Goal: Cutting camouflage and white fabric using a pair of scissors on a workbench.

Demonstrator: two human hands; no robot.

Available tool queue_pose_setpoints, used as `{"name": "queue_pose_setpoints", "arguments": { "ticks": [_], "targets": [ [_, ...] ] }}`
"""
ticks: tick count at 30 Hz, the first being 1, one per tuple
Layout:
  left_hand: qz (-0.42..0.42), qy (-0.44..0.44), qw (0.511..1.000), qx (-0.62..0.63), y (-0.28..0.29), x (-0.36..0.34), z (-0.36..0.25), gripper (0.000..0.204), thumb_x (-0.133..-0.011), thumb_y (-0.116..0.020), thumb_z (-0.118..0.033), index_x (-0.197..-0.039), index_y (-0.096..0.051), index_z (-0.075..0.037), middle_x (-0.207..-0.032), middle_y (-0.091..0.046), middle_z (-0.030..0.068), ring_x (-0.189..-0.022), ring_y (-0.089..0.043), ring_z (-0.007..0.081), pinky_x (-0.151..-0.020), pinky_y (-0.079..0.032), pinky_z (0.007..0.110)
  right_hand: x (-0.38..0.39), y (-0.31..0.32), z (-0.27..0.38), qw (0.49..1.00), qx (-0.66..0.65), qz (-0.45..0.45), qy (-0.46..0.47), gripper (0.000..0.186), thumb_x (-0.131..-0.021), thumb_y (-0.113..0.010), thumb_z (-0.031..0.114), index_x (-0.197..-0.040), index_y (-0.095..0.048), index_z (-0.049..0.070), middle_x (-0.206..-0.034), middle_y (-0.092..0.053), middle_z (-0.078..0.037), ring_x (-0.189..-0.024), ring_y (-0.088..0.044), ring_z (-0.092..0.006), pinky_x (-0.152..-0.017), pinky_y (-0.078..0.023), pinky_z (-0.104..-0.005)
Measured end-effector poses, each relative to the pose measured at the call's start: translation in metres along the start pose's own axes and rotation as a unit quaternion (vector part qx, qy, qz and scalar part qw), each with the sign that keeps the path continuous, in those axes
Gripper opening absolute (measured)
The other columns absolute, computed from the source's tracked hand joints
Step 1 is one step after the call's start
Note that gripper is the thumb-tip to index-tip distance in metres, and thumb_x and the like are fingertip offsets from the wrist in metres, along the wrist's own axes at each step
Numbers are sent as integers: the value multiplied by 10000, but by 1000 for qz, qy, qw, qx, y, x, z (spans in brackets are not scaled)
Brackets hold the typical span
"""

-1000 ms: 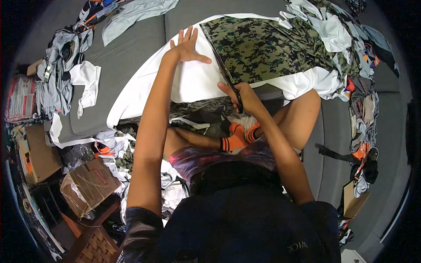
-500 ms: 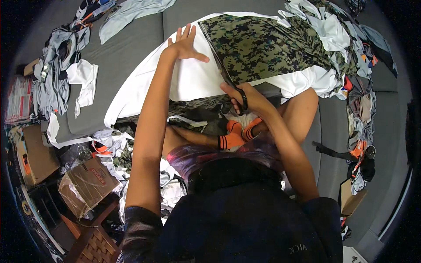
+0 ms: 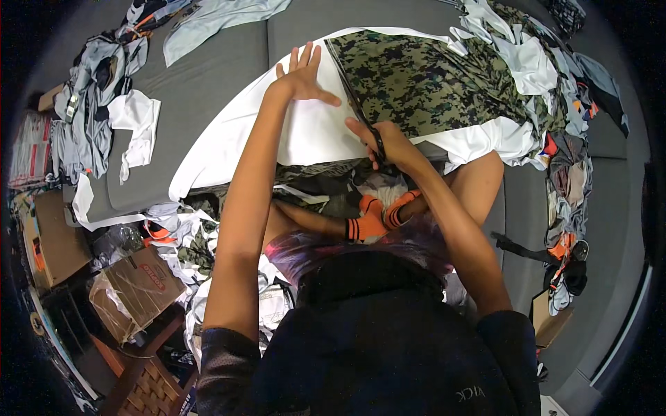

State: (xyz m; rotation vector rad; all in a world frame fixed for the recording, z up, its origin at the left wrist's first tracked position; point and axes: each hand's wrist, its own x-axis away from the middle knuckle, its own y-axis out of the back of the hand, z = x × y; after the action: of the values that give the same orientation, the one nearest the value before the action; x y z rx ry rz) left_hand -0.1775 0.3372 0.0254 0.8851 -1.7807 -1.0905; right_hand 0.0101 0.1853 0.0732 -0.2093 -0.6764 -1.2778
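Note:
My left hand [image 3: 303,82], fingers spread, presses flat on a white cloth [image 3: 312,133] laid out over the grey seat. Black scissors [image 3: 379,145] are in my right hand [image 3: 398,147], whose fingers close round the handles. Their dark blades point away from me, along the line where the white cloth meets a green digital-camouflage cloth [image 3: 423,83]. Whether the blades are parted is hard to make out. The camouflage cloth spreads to the right of the scissors, bunching up at its far right end.
Grey cloth scraps [image 3: 82,132] and a white scrap [image 3: 135,121] lie at the left. Mixed scraps [image 3: 569,173] line the right side. A cardboard box [image 3: 142,284] stands at lower left, near a woven wooden chair [image 3: 149,395]. My crossed legs and orange socks [image 3: 371,220] are below the cloth.
My right hand and the scissors have advanced a little, away from me along the cloth's edge. My left hand keeps its place on the white cloth. The whole view has shifted slightly.

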Motion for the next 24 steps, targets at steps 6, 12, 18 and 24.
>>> {"name": "queue_pose_setpoints", "arguments": {
  "ticks": [6, 12, 18, 24],
  "targets": [
    [3, 1, 1000, 0, 1, 0, -1, 1365, -485, -747, -698, -1496, -24, -133, -1563, 43, 41, -1432, 71, 283, -1096, -87, 606, -3, 0, 1, 1000, -5, -5, -3, 639, -781, -618, 629, -487, -487, 76, -423, -443, -20, -347, -456, -141, -386, -388, -260],
    [8, 1, 1000, 0, 3, 3, -1, 1360, -490, -745, -699, -1497, -26, -136, -1563, 45, 40, -1432, 78, 280, -1103, -80, 590, -4, 0, -3, 1000, -6, -6, 4, 642, -792, -604, 625, -496, -488, 68, -436, -446, -24, -351, -449, -139, -386, -382, -259],
    [4, 4, 1000, 3, 2, 4, -2, 1358, -489, -739, -707, -1497, -30, -139, -1563, 48, 39, -1432, 79, 276, -1109, -79, 574, -2, -2, -1, 1000, 14, -16, 10, 649, -829, -571, 600, -515, -502, 36, -462, -455, -40, -356, -430, -139, -384, -361, -247],
    [2, 5, 1000, -2, 1, 3, -1, 1361, -484, -728, -721, -1498, -29, -142, -1562, 50, 37, -1432, 79, 272, -1109, -84, 571, -6, -2, -5, 1000, -10, -14, 5, 662, -822, -575, 609, -489, -494, 43, -443, -444, -39, -354, -431, -137, -383, -361, -246]
  ]
}}
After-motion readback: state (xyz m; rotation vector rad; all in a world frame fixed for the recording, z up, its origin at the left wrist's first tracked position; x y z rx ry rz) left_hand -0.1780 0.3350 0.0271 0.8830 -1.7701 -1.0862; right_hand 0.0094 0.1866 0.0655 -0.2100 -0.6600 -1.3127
